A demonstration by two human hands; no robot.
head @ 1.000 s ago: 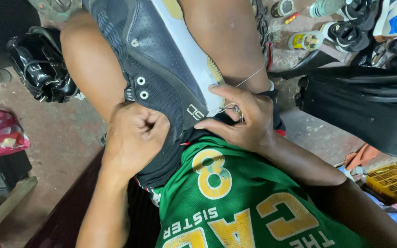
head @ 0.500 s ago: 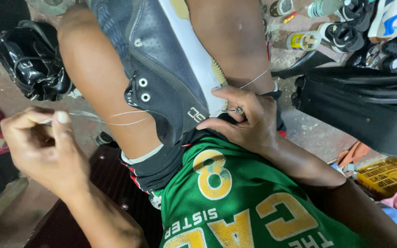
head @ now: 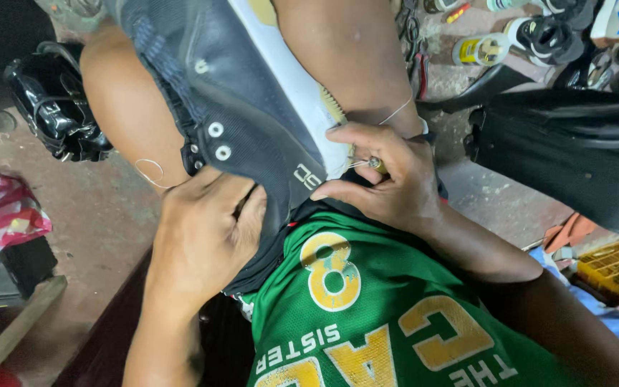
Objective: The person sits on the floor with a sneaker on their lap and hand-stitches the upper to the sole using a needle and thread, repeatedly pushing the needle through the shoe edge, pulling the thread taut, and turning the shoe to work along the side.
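In the head view, a dark grey high-top shoe with silver eyelets and a white rubber sole (head: 252,122) lies wedged between the person's bare knees, its heel end down against the lap. The left hand (head: 205,240) is curled closed against the shoe's grey upper just below the eyelets, fingers tucked in at the opening; what it pinches, if anything, cannot be told. The right hand (head: 388,183) is closed on a small brass-tipped stitching awl (head: 376,165), holding its point at the seam where the white sole meets the upper. A thin pale thread (head: 150,172) loops loosely over the left knee beside the shoe. A green mesh jersey with yellow lettering (head: 367,315) fills the lower frame. A glossy black bag (head: 55,107) sits on the floor to the left, a black rectangular case (head: 574,158) to the right, and a yellow glue tube (head: 481,50) lies beyond it
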